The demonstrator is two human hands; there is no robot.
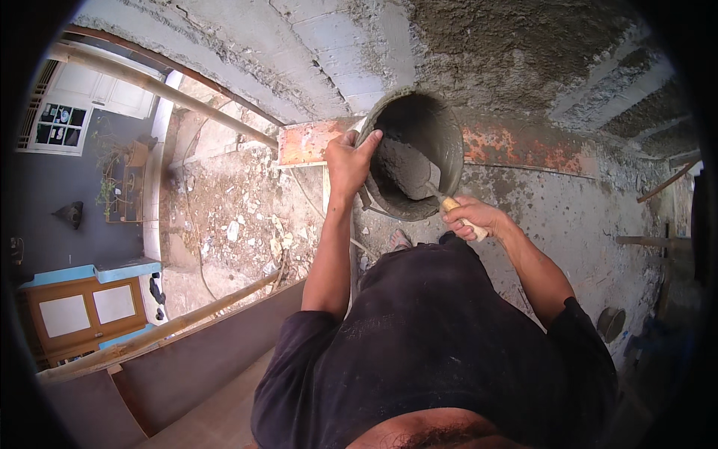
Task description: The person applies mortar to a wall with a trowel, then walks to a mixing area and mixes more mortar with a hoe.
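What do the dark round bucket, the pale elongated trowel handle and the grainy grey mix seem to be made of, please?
Dark round bucket: probably plastic or rubber, with a dull finish, judging by its dark, grey-smeared wall.
Pale trowel handle: likely wood, worn matte, from its uneven yellowish-tan colour.
Grainy grey mix: apparently cement mortar, rough and matte, though its exact makeup is unclear.

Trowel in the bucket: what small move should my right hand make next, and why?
I'd probably ease the trowel up toward the rim, keeping it level. Its blade sits inside the bucket against the grey mix, your right hand grips the handle, and your left hand holds the rim, so the bucket seems steadied.
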